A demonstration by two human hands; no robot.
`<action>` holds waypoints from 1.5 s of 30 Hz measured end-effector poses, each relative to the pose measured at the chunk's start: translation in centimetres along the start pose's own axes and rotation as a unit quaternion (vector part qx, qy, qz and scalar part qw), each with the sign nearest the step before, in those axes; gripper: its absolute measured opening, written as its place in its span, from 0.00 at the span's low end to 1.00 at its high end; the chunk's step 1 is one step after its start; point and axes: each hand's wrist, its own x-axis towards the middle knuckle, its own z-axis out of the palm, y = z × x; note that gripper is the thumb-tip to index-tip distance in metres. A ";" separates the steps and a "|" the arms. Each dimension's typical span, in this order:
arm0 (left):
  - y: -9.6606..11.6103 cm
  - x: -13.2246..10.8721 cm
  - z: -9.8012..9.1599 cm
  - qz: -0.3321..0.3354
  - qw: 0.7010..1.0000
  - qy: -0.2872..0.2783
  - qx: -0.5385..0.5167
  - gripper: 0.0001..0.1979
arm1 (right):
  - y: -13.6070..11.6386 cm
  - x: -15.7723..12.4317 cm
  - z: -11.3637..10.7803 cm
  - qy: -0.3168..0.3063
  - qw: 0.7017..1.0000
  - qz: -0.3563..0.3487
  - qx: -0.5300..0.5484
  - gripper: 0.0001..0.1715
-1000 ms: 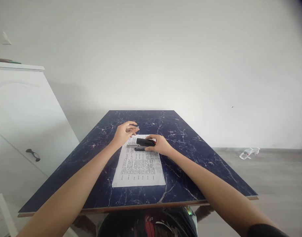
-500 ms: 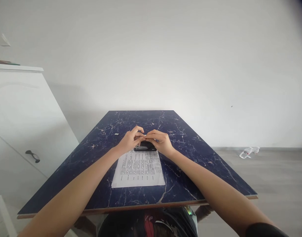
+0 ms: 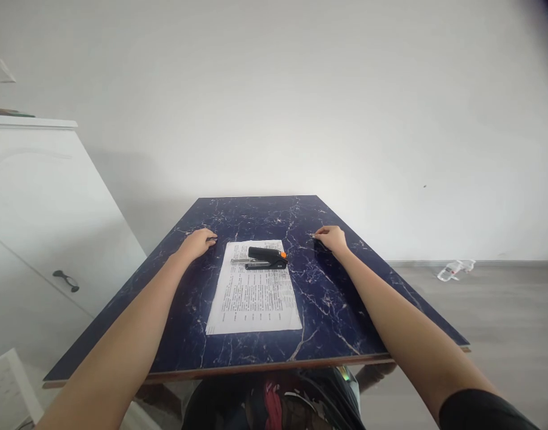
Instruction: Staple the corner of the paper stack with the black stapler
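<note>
A black stapler with an orange end lies on the printed sheets of paper, its metal staple tray sticking out to the left. To the left of the paper, my left hand rests low on the table with fingers bent together, at the spot where a small silvery piece lay. What its fingertips hold is hidden. My right hand, off the paper's right side, pinches thumb and fingers together over the tabletop. A tiny light bit shows at its fingertips, too small to name. Neither hand touches the stapler.
The dark blue marbled table reaches to a pale wall. A white cabinet with a black handle stands on the left. On the floor to the right lies a crumpled white and clear plastic item.
Both hands have left the stapler and moved apart, left hand to the left, right hand to the right. The stapler now lies uncovered, and the small silvery piece is covered by my left hand.
</note>
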 end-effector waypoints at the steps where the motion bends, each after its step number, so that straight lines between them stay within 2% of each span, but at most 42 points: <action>1: -0.1 0.1 0.2 -0.006 1.000 -0.003 0.003 0.14 | 0.4 0.2 0.0 0.002 1.000 0.003 -0.005 0.04; 3: 0.3 0.3 0.2 -0.017 1.000 -0.009 0.013 0.12 | 0.7 0.5 0.1 0.007 1.000 -0.002 -0.012 0.06; 6: 1.6 0.3 -0.2 -0.025 0.999 -0.017 0.018 0.08 | -0.2 0.2 0.3 0.032 0.999 -0.035 -0.017 0.12; 9: 3.9 -0.3 -1.2 -0.006 1.000 -0.023 0.003 0.08 | -2.6 -1.0 0.7 0.056 0.991 -0.121 -0.012 0.13; 10: 4.9 -0.6 -1.8 0.013 0.999 -0.029 -0.012 0.09 | -3.5 -1.6 0.9 0.050 0.986 -0.161 -0.005 0.12; 13: 7.9 -1.6 -3.6 0.102 0.980 -0.120 -0.121 0.14 | -6.1 -3.8 1.8 -0.013 0.965 -0.260 0.017 0.10; 17: 10.1 -2.5 -5.5 0.141 0.982 -0.097 -0.087 0.17 | -7.6 -5.6 2.8 -0.090 0.952 -0.293 0.014 0.08; 20: 10.2 -2.9 -6.1 0.181 0.975 -0.098 -0.079 0.17 | -7.5 -5.5 3.0 -0.094 0.951 -0.294 0.005 0.08; 25: 10.3 -3.2 -6.1 0.176 0.956 -0.202 -0.116 0.18 | -7.0 -5.2 3.0 -0.109 0.950 -0.293 0.004 0.07; 30: 10.9 -3.1 -5.5 0.178 0.950 -0.233 -0.112 0.18 | -7.2 -5.6 3.4 -0.142 0.940 -0.309 0.018 0.07; 38: 10.5 -2.9 -4.5 0.192 0.950 -0.214 -0.119 0.16 | -7.0 -5.5 3.6 -0.155 0.934 -0.322 0.019 0.07; 45: 10.7 -2.8 -4.5 0.219 0.946 -0.189 -0.143 0.13 | -7.1 -5.6 3.6 -0.163 0.934 -0.318 0.020 0.08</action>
